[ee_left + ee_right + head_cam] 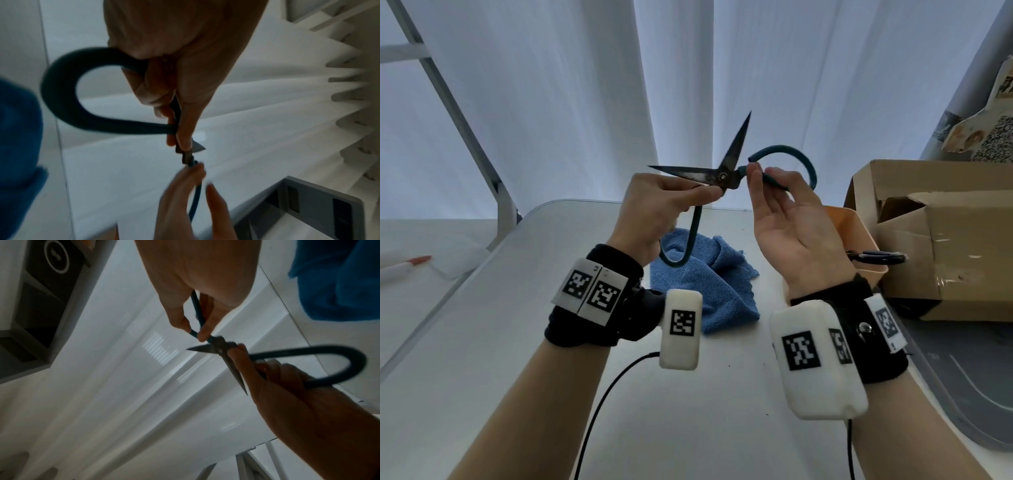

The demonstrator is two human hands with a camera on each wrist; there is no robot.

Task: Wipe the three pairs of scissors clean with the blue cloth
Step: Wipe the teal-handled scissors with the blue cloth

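Held up above the table: large scissors with dark, tarnished steel blades spread wide apart, one pointing up, one to the left, and thick teal loop handles. Left hand curled round the lower handle, thumb and fingertips pinching near the pivot. Right hand palm-up, thumb and forefinger pinching the upper handle by the pivot, other fingers relaxed. Below, on the white tabletop, crumpled blue cloth of looped terry. To the right, black-handled scissors in an orange tub, beside a torn cardboard box.
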